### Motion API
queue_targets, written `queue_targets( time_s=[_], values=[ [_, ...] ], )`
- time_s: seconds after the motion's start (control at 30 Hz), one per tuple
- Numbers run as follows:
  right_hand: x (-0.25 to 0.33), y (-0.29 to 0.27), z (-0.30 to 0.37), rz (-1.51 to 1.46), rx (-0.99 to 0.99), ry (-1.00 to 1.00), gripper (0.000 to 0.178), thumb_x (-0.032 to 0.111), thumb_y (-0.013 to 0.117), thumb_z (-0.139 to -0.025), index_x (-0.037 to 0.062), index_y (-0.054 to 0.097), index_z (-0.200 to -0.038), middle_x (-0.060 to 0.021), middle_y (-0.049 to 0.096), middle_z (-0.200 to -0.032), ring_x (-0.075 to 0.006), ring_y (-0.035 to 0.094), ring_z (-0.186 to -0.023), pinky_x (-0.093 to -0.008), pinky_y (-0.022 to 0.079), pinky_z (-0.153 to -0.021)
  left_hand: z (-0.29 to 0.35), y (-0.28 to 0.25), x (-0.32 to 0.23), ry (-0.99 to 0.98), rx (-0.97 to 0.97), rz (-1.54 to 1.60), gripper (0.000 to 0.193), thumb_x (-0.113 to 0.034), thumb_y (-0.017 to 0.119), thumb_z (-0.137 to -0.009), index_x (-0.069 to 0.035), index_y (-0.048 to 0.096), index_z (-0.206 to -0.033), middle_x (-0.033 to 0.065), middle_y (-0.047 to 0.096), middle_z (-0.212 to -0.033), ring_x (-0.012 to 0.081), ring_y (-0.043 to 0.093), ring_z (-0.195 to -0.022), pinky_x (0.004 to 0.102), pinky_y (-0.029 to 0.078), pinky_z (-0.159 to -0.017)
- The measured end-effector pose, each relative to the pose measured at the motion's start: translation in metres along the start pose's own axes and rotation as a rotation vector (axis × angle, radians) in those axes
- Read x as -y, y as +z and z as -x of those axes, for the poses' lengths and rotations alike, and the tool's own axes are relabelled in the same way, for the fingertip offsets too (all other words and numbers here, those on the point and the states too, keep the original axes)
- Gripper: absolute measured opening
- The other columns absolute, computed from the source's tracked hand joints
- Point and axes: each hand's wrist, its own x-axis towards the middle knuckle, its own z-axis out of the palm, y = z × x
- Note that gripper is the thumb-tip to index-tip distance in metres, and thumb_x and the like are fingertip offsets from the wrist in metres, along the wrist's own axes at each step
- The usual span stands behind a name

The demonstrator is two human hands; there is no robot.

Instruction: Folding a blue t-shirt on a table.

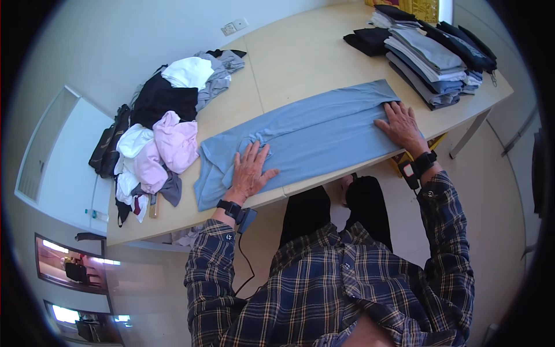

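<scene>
A light blue garment [324,127] lies in a long folded strip across the near part of the table, with wrinkles toward its left end. My left hand [250,172] rests on it near that left end, fingers spread and pointing away from me. At the garment's right end my right hand [402,126] lies flat, fingers stretched out over the cloth. Neither hand grips anything. Each wrist wears a black strap with a small device. The garment's underside is hidden.
On the left of the table [289,63] sits a loose heap of clothes [173,133] in white, pink, black and grey, beside a black bag [110,141]. A stack of folded clothes [428,55] stands at the far right. A wall socket [234,26] is behind.
</scene>
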Motion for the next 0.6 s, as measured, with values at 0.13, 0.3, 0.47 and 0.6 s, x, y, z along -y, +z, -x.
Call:
queue_targets(
  time_s=[0.13,0.3,0.47,0.6],
  values=[
    [0.003,-0.003,0.000,-0.013,0.068,0.022,0.064,0.051,0.047,-0.093,0.0014,0.045,-0.134,-0.0161,0.046,-0.132,-0.0325,0.034,-0.134,-0.0529,0.023,-0.111,0.012,-0.007,0.000,0.017,-0.080,-0.030,0.078,-0.058,0.054,-0.087,-0.012,0.034,-0.147,0.0169,0.031,-0.151,0.0353,0.025,-0.141,0.0611,0.015,-0.111],
    [-0.003,0.006,-0.001,0.060,0.018,0.012,0.064,0.050,0.046,-0.093,0.0012,0.045,-0.134,-0.0160,0.045,-0.133,-0.0327,0.034,-0.134,-0.0514,0.023,-0.111,0.046,-0.017,0.043,-0.087,-0.112,-0.003,0.076,-0.048,0.060,-0.086,-0.010,0.033,-0.146,0.0179,0.033,-0.150,0.0357,0.025,-0.141,0.0610,0.015,-0.111],
    [-0.001,0.002,-0.001,0.059,0.056,0.021,0.064,0.050,0.046,-0.094,0.0010,0.045,-0.135,-0.0168,0.044,-0.136,-0.0337,0.033,-0.134,-0.0502,0.022,-0.112,0.096,-0.015,0.087,-0.353,-0.098,0.010,0.081,-0.054,0.058,-0.086,-0.007,0.032,-0.146,0.0192,0.032,-0.150,0.0381,0.025,-0.141,0.0628,0.014,-0.110],
    [0.007,-0.005,-0.007,0.051,0.093,0.042,0.066,0.050,0.045,-0.094,0.0005,0.043,-0.137,-0.0180,0.040,-0.142,-0.0340,0.030,-0.137,-0.0479,0.019,-0.114,0.113,-0.009,0.103,-0.396,0.002,-0.017,0.083,-0.057,0.056,-0.086,-0.007,0.030,-0.147,0.0206,0.030,-0.151,0.0383,0.023,-0.142,0.0628,0.013,-0.111]
  ],
)
